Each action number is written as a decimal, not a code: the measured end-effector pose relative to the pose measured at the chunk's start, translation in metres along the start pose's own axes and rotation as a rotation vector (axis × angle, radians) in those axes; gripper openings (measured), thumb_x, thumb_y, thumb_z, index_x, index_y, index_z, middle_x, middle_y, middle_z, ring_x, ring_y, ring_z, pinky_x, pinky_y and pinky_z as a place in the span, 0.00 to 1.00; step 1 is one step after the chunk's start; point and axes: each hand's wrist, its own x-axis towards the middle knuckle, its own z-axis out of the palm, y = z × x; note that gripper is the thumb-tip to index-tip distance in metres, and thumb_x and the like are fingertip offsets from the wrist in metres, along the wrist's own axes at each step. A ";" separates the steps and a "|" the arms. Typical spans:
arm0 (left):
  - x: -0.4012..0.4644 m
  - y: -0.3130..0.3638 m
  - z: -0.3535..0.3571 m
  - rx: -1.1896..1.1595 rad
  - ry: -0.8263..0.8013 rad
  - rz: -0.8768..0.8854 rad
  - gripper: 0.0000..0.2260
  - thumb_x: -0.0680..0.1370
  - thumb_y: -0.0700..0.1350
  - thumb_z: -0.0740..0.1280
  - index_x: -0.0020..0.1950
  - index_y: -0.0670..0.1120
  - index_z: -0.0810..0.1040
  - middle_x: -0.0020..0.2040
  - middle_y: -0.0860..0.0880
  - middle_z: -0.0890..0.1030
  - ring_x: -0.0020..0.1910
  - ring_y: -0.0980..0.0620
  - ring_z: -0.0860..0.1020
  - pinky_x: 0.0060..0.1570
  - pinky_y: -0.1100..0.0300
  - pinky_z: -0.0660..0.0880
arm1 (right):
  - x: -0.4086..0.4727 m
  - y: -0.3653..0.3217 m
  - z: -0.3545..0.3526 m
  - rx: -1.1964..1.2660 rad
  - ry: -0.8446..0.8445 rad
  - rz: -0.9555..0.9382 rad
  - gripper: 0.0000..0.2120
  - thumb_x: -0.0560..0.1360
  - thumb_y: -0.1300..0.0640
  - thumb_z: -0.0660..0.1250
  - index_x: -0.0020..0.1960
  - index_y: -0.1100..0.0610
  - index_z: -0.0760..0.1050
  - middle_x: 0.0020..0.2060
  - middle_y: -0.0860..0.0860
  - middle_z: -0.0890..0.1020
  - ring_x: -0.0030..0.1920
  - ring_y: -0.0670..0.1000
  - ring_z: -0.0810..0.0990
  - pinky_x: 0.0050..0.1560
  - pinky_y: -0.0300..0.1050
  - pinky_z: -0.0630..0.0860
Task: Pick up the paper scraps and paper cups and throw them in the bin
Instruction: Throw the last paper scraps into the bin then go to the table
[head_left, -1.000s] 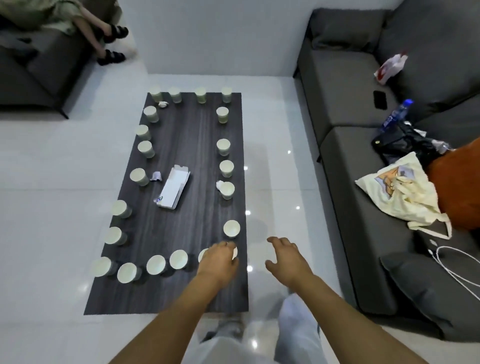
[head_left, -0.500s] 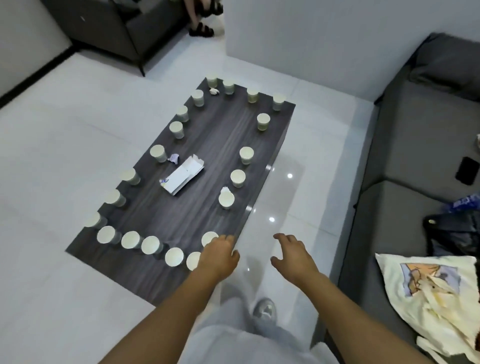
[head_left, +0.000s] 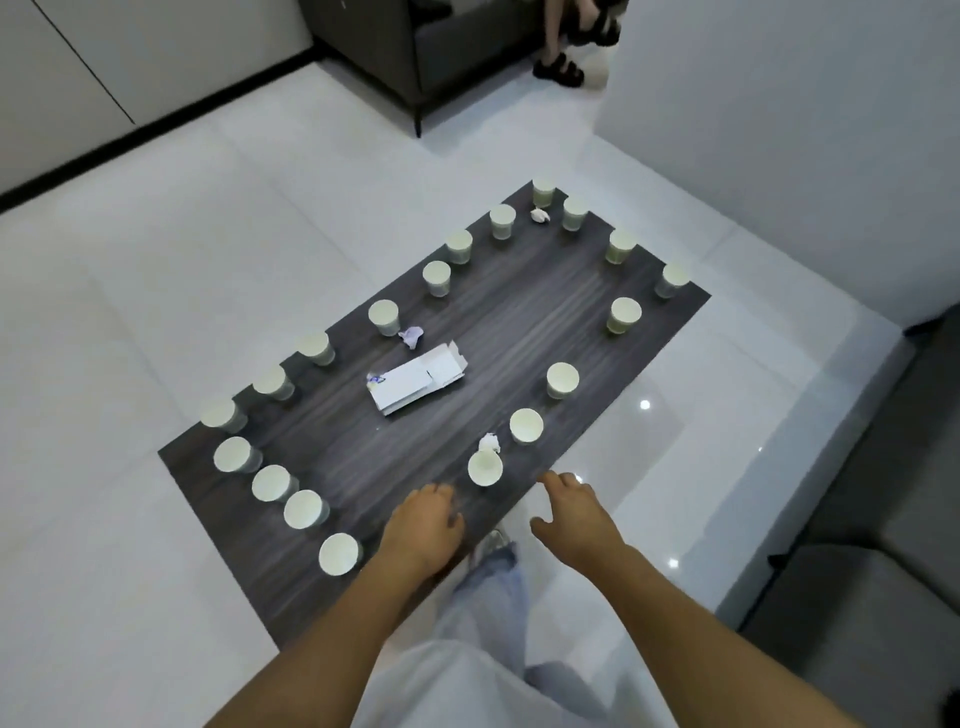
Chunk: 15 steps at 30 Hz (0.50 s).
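Note:
Several pale paper cups ring the edges of a low dark wooden table (head_left: 519, 322); the nearest are one (head_left: 484, 467) just beyond my hands and one (head_left: 340, 553) at the near left. Crumpled paper scraps lie by the nearest cup (head_left: 489, 441), at the table's middle left (head_left: 413, 335) and at the far end (head_left: 540, 214). A flattened white carton (head_left: 415, 382) lies in the middle. My left hand (head_left: 423, 530) is knuckles-up over the near table edge with fingers curled down; what is under it is hidden. My right hand (head_left: 576, 514) hovers with fingers spread beside the table. No bin is in view.
A grey sofa (head_left: 857, 623) runs along the right. A dark armchair (head_left: 415, 47) and another person's sandalled feet (head_left: 561, 73) are at the top. A white wall corner (head_left: 779, 130) juts in behind the table. My trouser leg (head_left: 488, 597) is below my hands.
The view has swung left, so the table now lies diagonally. Two cups at the near corner that showed beside my left hand are now hidden under it. Both hands stay at the near edge.

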 end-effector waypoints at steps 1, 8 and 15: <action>0.012 0.001 -0.004 -0.025 0.004 -0.024 0.12 0.79 0.49 0.59 0.59 0.45 0.72 0.59 0.45 0.75 0.60 0.44 0.72 0.56 0.52 0.70 | 0.016 -0.002 -0.009 -0.018 -0.011 -0.019 0.25 0.77 0.50 0.66 0.72 0.50 0.63 0.69 0.51 0.70 0.67 0.54 0.69 0.65 0.48 0.71; 0.061 0.003 -0.028 -0.186 0.060 -0.167 0.15 0.79 0.49 0.59 0.64 0.46 0.71 0.61 0.45 0.75 0.61 0.46 0.72 0.59 0.53 0.71 | 0.105 -0.029 -0.056 -0.161 -0.147 -0.173 0.26 0.76 0.54 0.66 0.72 0.51 0.63 0.66 0.53 0.71 0.64 0.56 0.70 0.63 0.52 0.73; 0.089 0.008 -0.013 -0.371 0.069 -0.428 0.16 0.79 0.49 0.60 0.66 0.46 0.70 0.63 0.46 0.74 0.61 0.46 0.72 0.60 0.54 0.71 | 0.184 -0.038 -0.069 -0.340 -0.369 -0.337 0.23 0.76 0.56 0.66 0.69 0.54 0.66 0.65 0.54 0.71 0.65 0.56 0.68 0.63 0.52 0.71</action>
